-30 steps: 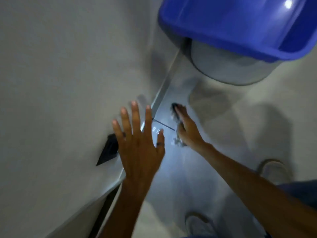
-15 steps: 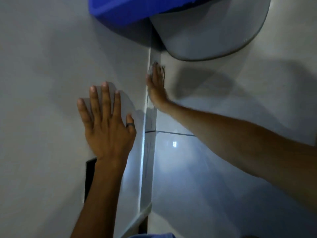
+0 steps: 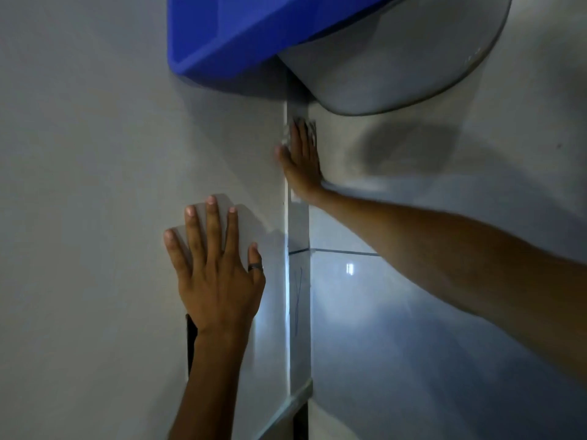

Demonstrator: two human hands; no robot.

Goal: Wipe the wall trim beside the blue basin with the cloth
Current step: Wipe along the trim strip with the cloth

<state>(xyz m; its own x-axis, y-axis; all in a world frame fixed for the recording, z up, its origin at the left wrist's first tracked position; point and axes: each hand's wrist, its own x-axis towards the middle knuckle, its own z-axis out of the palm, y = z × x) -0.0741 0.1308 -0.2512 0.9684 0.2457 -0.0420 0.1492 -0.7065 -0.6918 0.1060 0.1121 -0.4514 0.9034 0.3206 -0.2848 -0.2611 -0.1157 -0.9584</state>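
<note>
Below the blue plastic basin (image 3: pixel 254 36), straight-fingered right hand (image 3: pixel 301 166) presses pale crumpled cloth (image 3: pixel 286 134) onto grey wall trim (image 3: pixel 298 223); left hand (image 3: pixel 219 281) splayed flat.

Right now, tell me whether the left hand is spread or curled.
Spread: the left hand presses the wall with straight, splayed fingers, holding nothing.

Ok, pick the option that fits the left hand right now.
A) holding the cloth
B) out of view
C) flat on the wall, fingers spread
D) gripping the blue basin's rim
C: the left hand lies flat on the wall with straight, spread fingers, while the right hand presses the cloth to the trim below the blue basin.
</note>
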